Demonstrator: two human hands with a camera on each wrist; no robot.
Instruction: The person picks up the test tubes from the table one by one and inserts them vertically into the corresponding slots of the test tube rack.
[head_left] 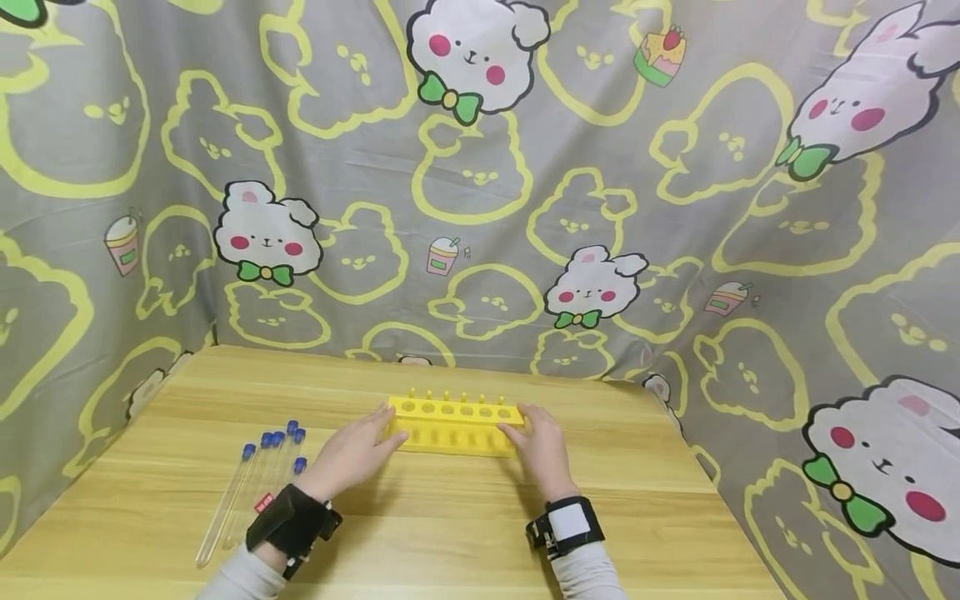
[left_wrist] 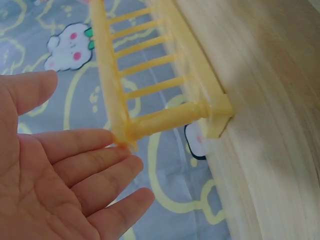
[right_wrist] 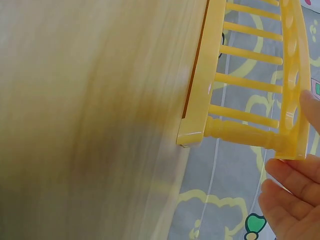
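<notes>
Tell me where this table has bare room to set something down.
On the pale wooden table: right of the black right-wrist strap, and in front of the yellow plastic holed rack, between that strap and the black left-wrist strap. It's crowded left of the rack, where clear blue-capped tubes lie.

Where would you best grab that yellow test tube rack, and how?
Probably by both ends of its top plate: left hand from the left, right hand from the right. The yellow test tube rack runs lengthwise between them, and its end posts hold that plate above the base, leaving room underneath.
</notes>
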